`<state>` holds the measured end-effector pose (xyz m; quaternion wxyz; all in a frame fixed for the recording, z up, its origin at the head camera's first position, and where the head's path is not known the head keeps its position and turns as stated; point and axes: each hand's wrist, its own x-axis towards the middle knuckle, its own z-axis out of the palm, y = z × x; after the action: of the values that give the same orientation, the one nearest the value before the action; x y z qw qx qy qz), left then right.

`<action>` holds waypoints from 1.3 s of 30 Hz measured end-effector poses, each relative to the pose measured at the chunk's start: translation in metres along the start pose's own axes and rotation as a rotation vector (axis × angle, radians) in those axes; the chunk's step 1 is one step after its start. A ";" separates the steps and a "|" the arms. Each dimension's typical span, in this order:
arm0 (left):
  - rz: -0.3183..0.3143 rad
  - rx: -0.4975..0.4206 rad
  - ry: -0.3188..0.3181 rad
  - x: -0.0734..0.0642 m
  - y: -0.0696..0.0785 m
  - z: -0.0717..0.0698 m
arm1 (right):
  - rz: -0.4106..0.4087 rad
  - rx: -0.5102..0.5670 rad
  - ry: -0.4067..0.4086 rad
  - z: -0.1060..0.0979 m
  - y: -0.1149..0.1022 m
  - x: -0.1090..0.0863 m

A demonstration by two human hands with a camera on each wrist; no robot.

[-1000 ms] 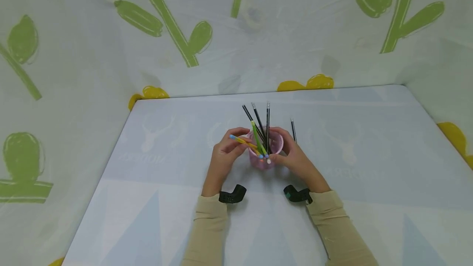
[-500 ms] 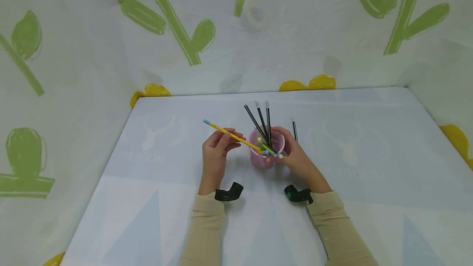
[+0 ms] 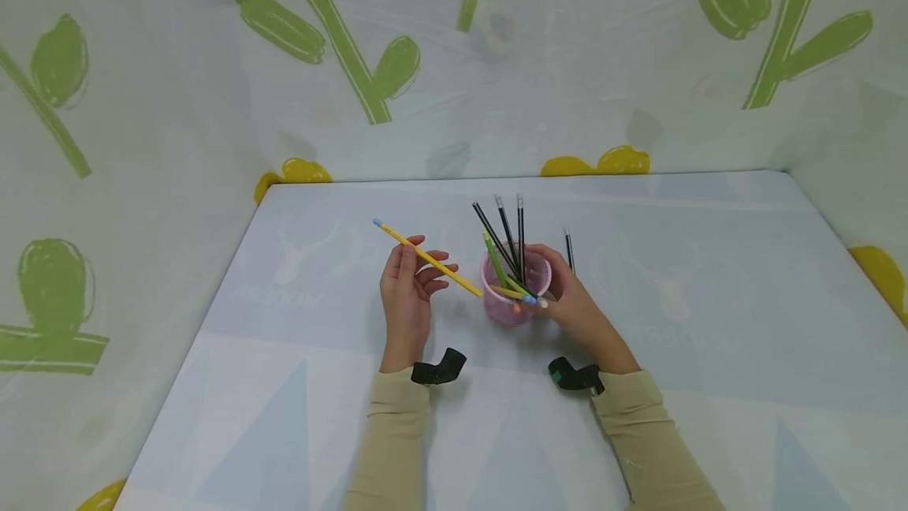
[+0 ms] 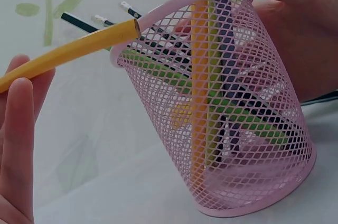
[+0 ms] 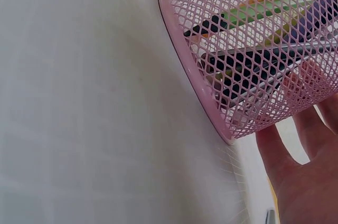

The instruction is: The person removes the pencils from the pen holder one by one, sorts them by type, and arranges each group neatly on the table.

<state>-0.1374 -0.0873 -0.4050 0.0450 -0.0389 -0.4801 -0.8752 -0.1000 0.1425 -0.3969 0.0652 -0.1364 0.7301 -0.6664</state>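
My left hand (image 3: pixel 410 294) pinches a yellow pencil (image 3: pixel 431 261) with a blue end, between thumb and fingers. In the left wrist view, this pencil's plain cut end (image 4: pixel 136 27) overlaps the rim of a pink mesh pencil cup (image 4: pixel 161 6). My right hand (image 3: pixel 578 312) grips the cup around its right side, fingers behind the mesh. Inside the cup, several black pencils (image 3: pixel 521 233) and a green pencil (image 3: pixel 495 260) lean toward the back. Others, among them an orange-yellow pencil (image 4: pixel 199 71), lean toward the near rim.
Another black pencil (image 3: pixel 570 249) lies on the pale patterned table (image 3: pixel 298 400), partly hidden behind my right hand. Dark wrist cameras (image 3: pixel 440 369) sit on both wrists. A leaf-printed curtain (image 3: pixel 468 117) hangs along the table's far edge.
My left hand has drawn the yellow pencil up out of the cup and moved left with it. The green pencil has shifted in the cup. My right hand has stayed on the cup.
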 end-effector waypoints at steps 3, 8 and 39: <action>-0.037 0.036 0.010 0.000 -0.002 0.000 | 0.008 -0.003 0.006 0.000 0.000 0.000; -0.125 0.187 0.010 0.002 -0.007 -0.001 | 0.014 -0.009 0.015 -0.001 0.002 0.000; -0.060 1.169 0.012 0.005 -0.020 -0.013 | -0.012 -0.004 0.004 -0.003 0.003 0.001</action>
<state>-0.1446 -0.0882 -0.4284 0.0369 0.0110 -0.8838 -0.4663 -0.1020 0.1458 -0.3999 0.0595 -0.1397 0.7309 -0.6654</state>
